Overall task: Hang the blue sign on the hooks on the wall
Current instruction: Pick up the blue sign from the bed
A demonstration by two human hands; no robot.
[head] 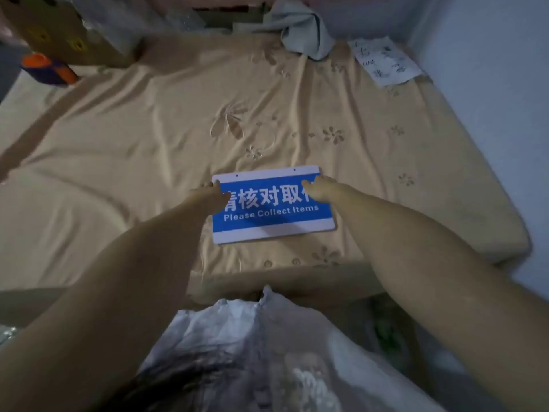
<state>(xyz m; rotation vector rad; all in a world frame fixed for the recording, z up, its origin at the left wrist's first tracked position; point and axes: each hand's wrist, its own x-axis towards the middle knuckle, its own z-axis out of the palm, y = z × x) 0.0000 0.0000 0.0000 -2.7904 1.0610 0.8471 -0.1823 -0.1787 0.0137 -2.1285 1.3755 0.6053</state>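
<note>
Near the middle of the frame, slightly right of centre, the blue sign [273, 205] is seen lying flat on a bed [133, 150] covered by a tan sheet with a stitched flower pattern. White bands run along the sign's upper and lower edges, two small holes are visible in the upper band, and white Chinese characters are printed over the English words "Please Collect Items". The left hand [209, 195] is laid on the sign's upper left part, its fingertips reaching the sign's left edge and covering the first character; the right hand [316, 188] is placed on the upper right part, hiding the last character. Both hands are touching the sign, but whether either grip is closed around an edge or merely resting on the face cannot be told, since the fingers are foreshortened and blurred. Both bare forearms are stretched from the lower corners of the frame toward the sign. A crumpled grey cloth [303, 28] is seen at the top of the frame, right of centre, at the far edge of the bed, and a white paper with handwriting [384, 60] lies in the upper right, beside a pale wall [490, 84]. An orange and purple object [49, 68] is seen in the upper left, below a brown box [59, 28]. White crumpled material [237, 337] fills the lower middle of the frame, close to the camera.
</note>
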